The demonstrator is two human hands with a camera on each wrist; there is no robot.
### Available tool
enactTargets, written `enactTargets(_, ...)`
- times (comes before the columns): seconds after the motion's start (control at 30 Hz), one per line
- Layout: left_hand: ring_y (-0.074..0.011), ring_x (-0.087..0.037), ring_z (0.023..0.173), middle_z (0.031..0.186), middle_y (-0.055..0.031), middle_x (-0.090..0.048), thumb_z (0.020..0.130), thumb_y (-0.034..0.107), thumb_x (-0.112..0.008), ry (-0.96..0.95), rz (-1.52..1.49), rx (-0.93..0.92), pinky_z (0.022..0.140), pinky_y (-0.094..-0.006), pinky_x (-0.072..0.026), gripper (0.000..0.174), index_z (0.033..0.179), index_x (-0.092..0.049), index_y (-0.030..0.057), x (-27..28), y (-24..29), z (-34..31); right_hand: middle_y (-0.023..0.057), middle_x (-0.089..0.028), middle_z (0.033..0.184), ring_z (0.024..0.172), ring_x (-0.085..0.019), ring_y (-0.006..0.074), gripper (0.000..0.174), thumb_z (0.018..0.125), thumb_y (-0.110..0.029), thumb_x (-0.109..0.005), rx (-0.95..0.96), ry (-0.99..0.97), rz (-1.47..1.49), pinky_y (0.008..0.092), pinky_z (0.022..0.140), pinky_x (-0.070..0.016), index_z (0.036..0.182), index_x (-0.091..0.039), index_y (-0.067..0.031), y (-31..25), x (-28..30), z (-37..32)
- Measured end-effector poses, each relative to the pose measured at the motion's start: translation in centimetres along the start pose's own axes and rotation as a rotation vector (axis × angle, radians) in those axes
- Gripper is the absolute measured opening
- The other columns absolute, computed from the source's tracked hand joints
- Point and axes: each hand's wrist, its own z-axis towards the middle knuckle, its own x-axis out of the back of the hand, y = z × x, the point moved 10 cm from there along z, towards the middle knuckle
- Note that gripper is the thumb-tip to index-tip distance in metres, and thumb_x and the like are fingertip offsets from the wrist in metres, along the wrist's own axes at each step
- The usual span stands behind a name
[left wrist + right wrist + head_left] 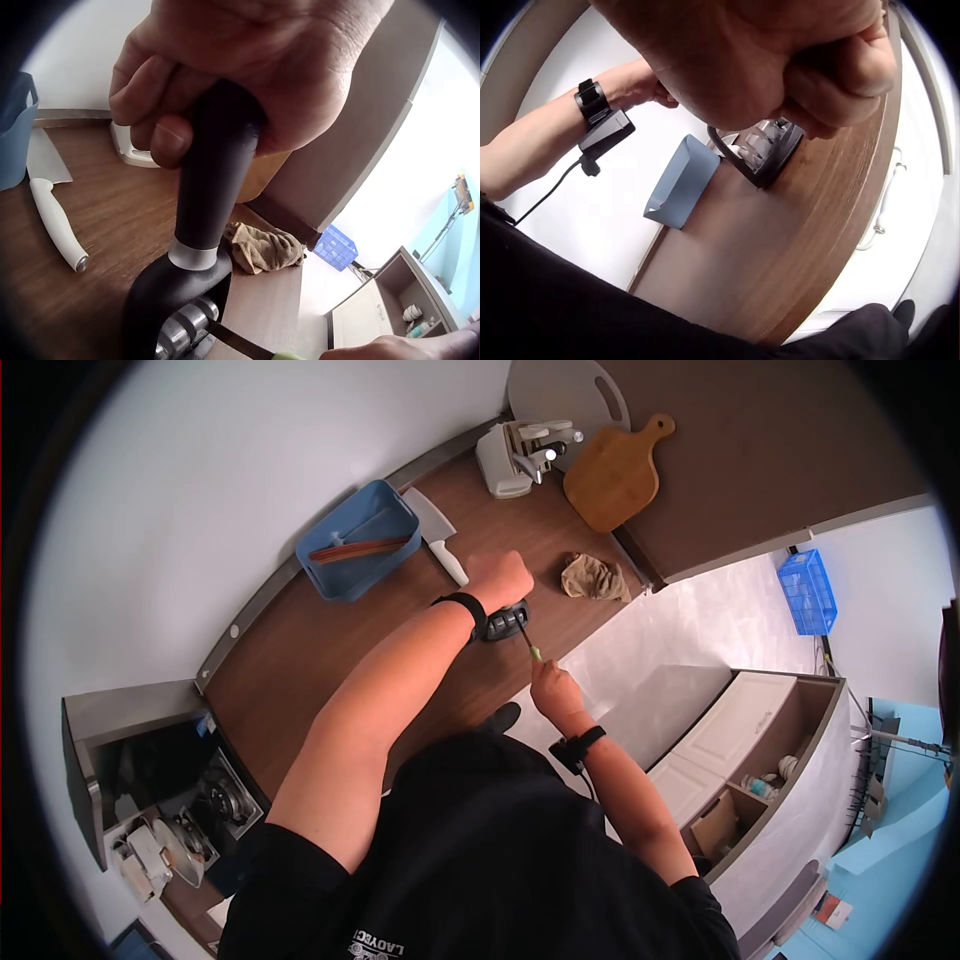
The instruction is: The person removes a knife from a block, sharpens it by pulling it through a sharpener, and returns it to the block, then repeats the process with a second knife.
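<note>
My left hand grips the upright black handle of a knife sharpener that stands on the brown countertop. Grey ridged wheels show in the slot of its base in the left wrist view. With my right hand I hold a small knife by its green handle, on the side of the counter nearer my body. Its narrow blade reaches into the sharpener's slot. In the right wrist view my curled fingers hide the knife.
Left of the sharpener lie a white-handled cleaver and a blue basket holding brown chopsticks. A crumpled cloth lies to the right. Behind stand a knife block and a wooden cutting board. The counter edge runs close to my right hand.
</note>
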Motion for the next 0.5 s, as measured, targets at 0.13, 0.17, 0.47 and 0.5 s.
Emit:
enactTargets(0.13,-0.0356,-0.066,0.088,0.088,-0.0194,-0.068,0.081,0.029,-0.051,0.019,-0.021,0.006,0.074,-0.0441,-0.0509,0.033,0.086,-0.071,0.0037,0.5,-0.1,0.2,0.026,-0.065,0.08,0.078,-0.065,0.042,0.041,0.097,-0.035,-0.035,0.101,0.013,-0.073,0.0511,0.066,-0.0528,0.09,-0.053,0.0013,-2.2,-0.7,2.7)
enactTargets(0.17,-0.0357,-0.066,0.088,0.089,-0.0195,-0.068,0.081,0.029,-0.051,0.013,-0.016,-0.004,0.075,-0.0441,-0.0509,0.033,0.087,-0.071,0.0037,0.4,0.0,0.1,0.0254,-0.065,0.08,0.078,-0.065,0.0412,0.041,0.097,-0.035,-0.034,0.024,0.02,-0.037,0.0505,0.067,-0.053,0.09,-0.053,0.0013,-1.6,-1.2,3.9)
enactTargets(0.47,-0.0357,-0.066,0.088,0.09,-0.0193,-0.068,0.08,0.028,-0.05,0.009,-0.028,0.021,0.075,-0.0445,-0.0507,0.033,0.086,-0.071,0.0034,0.4,-0.4,0.1,0.0294,-0.064,0.082,0.079,-0.062,0.0462,0.048,0.097,-0.04,-0.033,-0.032,0.015,0.068,0.0521,0.071,-0.0509,0.09,-0.055,0.0025,-0.9,-0.5,2.3)
enactTargets(0.5,-0.0357,-0.066,0.088,0.09,-0.0193,-0.068,0.08,0.028,-0.05,0.003,-0.03,0.022,0.075,-0.0445,-0.0507,0.033,0.086,-0.071,0.0034,0.3,-0.4,0.1,0.0294,-0.064,0.082,0.079,-0.062,0.0462,0.048,0.097,-0.04,-0.033,-0.036,0.011,0.067,0.0521,0.071,-0.0509,0.09,-0.055,0.0025,-0.1,-0.7,1.3)
